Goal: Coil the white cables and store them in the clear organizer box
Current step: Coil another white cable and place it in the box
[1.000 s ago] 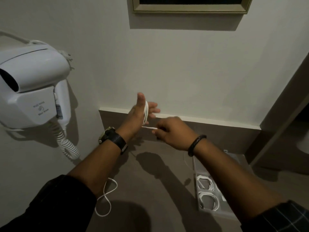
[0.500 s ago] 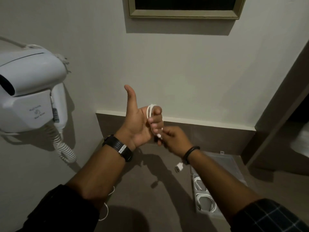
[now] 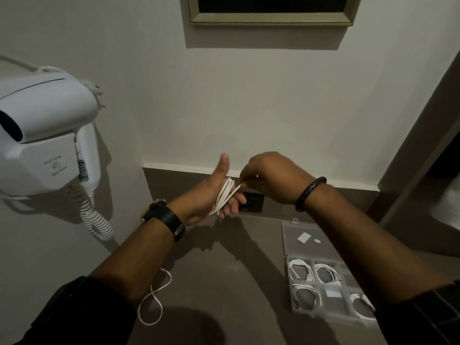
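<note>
A white cable (image 3: 224, 196) is wound in several loops around the fingers of my left hand (image 3: 216, 192), whose thumb points up. My right hand (image 3: 270, 176) pinches the cable's free end just to the right of the coil, above the counter. The clear organizer box (image 3: 302, 246) lies open at the right on the brown counter; several of its compartments hold coiled white cables (image 3: 301, 269). My right forearm covers part of the box. Another loose white cable (image 3: 154, 299) lies on the counter under my left forearm.
A white wall-mounted hair dryer (image 3: 44, 135) with a spiral cord (image 3: 95, 217) hangs at the left. A dark socket plate (image 3: 252, 202) sits on the backsplash behind my hands. A framed panel (image 3: 271, 19) hangs above. A wall corner (image 3: 413, 158) rises at the right.
My right hand rose from below the coil to above and right of it, carrying the cable end over my left fingers. The dangling plug is no longer visible. The camera tilted down slightly.
</note>
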A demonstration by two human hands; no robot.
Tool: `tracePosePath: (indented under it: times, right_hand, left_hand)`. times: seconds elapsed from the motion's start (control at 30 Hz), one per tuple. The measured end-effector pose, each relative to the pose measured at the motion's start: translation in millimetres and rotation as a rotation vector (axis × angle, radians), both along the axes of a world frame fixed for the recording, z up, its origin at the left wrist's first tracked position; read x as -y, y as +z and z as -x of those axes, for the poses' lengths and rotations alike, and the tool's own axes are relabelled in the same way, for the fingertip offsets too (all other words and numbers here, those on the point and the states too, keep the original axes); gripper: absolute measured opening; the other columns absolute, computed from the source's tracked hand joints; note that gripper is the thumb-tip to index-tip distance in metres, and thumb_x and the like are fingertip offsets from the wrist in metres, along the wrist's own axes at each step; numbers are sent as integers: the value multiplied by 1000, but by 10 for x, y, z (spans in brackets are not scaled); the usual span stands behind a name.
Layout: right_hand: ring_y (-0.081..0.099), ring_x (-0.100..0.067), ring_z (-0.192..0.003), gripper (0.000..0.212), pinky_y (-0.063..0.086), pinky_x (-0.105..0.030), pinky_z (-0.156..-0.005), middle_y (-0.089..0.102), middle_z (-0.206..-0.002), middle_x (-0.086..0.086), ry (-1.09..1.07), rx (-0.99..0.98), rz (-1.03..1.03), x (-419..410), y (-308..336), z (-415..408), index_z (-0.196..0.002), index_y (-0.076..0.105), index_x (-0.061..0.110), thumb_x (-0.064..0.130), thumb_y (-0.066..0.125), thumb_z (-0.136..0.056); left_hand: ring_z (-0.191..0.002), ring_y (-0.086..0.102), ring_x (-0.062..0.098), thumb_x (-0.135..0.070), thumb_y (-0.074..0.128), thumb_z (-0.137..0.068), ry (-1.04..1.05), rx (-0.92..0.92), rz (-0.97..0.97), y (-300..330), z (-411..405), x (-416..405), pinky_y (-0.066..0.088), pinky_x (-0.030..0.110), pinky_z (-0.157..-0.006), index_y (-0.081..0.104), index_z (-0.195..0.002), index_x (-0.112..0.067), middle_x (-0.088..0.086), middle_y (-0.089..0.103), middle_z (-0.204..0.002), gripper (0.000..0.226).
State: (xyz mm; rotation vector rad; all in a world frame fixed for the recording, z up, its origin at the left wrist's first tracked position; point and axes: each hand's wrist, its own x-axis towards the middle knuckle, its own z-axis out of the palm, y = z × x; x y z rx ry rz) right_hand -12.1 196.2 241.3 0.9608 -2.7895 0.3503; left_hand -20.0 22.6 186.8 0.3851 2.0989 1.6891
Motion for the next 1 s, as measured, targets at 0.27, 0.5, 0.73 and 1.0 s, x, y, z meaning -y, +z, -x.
tracePosePath:
  times: [0.27,0.5,0.73,1.0]
  right_hand:
    - [49,-25,-94,17,43,-34,-76,59,-99,-9,-27,-179,325,-26,-332,-30,-100,74,18,23,63,-87]
    - [66,-12,-91,22,50,-21,-81,70,-102,-9,33,284,913,78,-478,-124,-104,71,12,3,56,-90]
    - [68,-17,-74,18,57,-29,-67,71,-85,-2,50,469,853,-63,-478,-156,-95,68,15,3,65,-83]
    - [60,-9,-59,10,52,-27,-55,66,-66,6,-214,147,848,-100,-656,-132,-74,66,23,15,72,-72]
  left_hand:
    - [-35,24,11,-72,57,-73,-230,344,-339,32,-41,62,18,22,-42,34,-53,-14,-5,31,-36,65]
    - [-31,32,8,-14,55,-80,-274,442,-525,0,-60,34,21,17,-38,16,-63,-16,-6,36,-32,42]
    - [-36,48,13,-24,76,-74,-365,356,-442,-11,-99,-16,41,18,-38,55,-56,-11,1,54,-41,30]
    - [-56,64,12,-21,76,-72,57,42,-315,-89,-87,-118,57,23,-55,73,-89,-5,9,71,-69,24]
